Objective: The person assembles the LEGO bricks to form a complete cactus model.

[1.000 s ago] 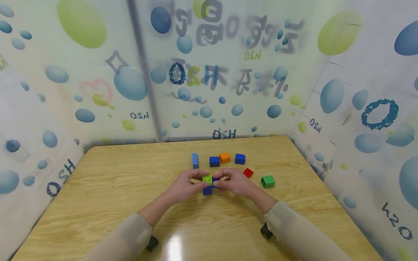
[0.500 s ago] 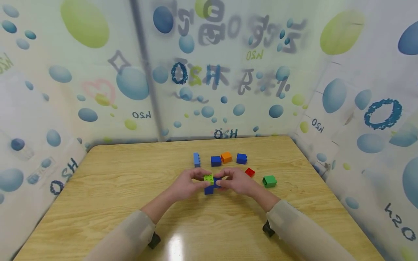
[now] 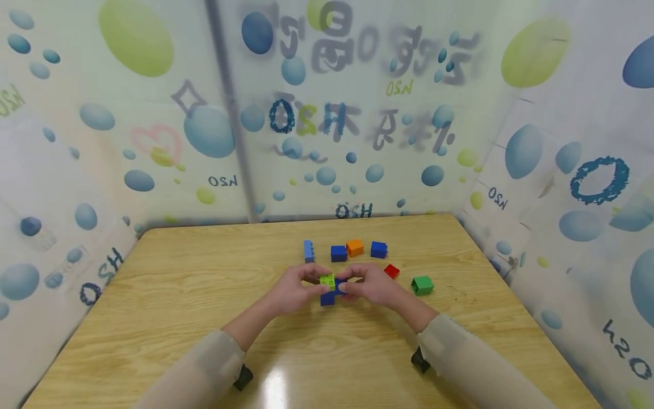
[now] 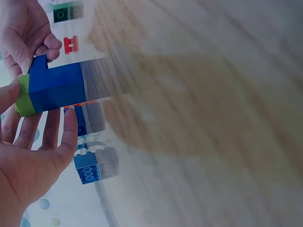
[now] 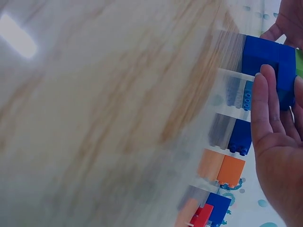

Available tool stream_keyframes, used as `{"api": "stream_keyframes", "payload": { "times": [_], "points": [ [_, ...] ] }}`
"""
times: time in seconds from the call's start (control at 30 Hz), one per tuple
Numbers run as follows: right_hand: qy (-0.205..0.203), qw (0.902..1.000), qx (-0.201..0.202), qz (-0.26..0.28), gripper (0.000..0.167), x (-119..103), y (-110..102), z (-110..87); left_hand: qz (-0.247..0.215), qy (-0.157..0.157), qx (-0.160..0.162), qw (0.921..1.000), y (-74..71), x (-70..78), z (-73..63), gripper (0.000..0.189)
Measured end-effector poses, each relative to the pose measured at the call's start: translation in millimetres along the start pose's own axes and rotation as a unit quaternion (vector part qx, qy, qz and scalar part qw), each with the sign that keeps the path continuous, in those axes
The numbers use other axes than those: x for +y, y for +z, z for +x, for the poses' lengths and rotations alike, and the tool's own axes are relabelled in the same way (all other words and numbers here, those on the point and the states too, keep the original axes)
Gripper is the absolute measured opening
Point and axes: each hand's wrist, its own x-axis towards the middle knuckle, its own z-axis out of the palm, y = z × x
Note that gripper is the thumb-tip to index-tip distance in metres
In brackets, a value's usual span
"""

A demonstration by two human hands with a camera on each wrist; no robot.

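In the head view a small stack of building bricks stands near the middle of the wooden table (image 3: pixel 204 284). A lime green brick (image 3: pixel 327 281) forms its top. Under it a blue brick (image 4: pixel 39 66) sticks out toward the right hand, and a taller blue block (image 4: pixel 66 86) makes the base, its lower end at the tabletop. My left hand (image 3: pixel 291 291) pinches the lime green brick between thumb and fingers from the left. From the other side my right hand (image 3: pixel 375 285) pinches the jutting end of the upper blue brick, partly covering it.
Behind the stack lie a light blue brick (image 3: pixel 309 251), a dark blue brick (image 3: pixel 338 254), an orange brick (image 3: pixel 355 247) and another blue brick (image 3: pixel 378 250). A red brick (image 3: pixel 391 271) and a green brick (image 3: pixel 422 285) lie right of the right hand. A patterned curtain (image 3: pixel 286 199) borders the table's back.
The head view has shifted slightly, moving the scene a little to the right in it. Both hands keep the same grip on the stack, which stays in place.
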Motion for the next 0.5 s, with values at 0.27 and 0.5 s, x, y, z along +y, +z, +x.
{"api": "stream_keyframes", "payload": {
  "times": [0.27,0.5],
  "points": [
    [-0.002,1.0000,0.002,0.001,0.027,2.5,0.3,0.7,0.004,0.005,0.006,1.0000,1.5,-3.9,1.5,0.030],
    [-0.004,1.0000,0.005,-0.001,0.027,-0.8,1.5,-2.0,0.004,0.013,0.001,0.9999,0.2,-1.0,0.9,0.030]
  ]
}}
